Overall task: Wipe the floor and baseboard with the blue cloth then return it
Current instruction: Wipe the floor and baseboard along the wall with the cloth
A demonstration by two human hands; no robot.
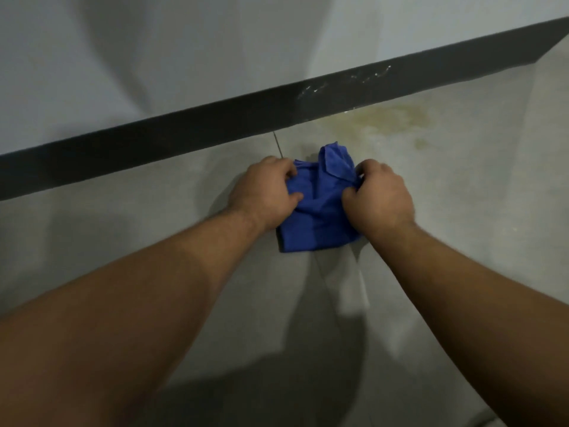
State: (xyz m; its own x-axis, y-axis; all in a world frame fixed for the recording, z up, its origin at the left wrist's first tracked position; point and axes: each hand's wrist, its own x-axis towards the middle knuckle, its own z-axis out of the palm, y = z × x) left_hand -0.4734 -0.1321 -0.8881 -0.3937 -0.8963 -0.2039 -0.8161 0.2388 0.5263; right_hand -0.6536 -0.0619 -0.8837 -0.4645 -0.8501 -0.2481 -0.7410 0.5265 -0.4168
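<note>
**Cloth bunched in both hands, stain not yet wiped**

Both hands are on the blue cloth (317, 208), which lies on the floor (462, 226) just short of the baseboard (184, 131), near the middle of the visible wall run. Left hand (264, 192): grip closed on the cloth's left edge, fingers curled into the fabric. Right hand (380, 195): grip closed, pinching the right edge, with a fold of cloth standing up beyond it. The cloth is crumpled at the far end and flatter toward the person.

Step in hand, my read: gathering or refolding the cloth into a wiping pad, not an actual stroke.

Targets still visible: a yellowish stain (391, 121) on the floor to the right of the cloth, up against the baseboard, and whitish smears (345, 84) on the baseboard face above it.

Next move likely needs a flat pad under one palm, pushed right over the stain, then the cloth turned up against the baseboard face along the smears. Return spot for the cloth is not in view.
</note>
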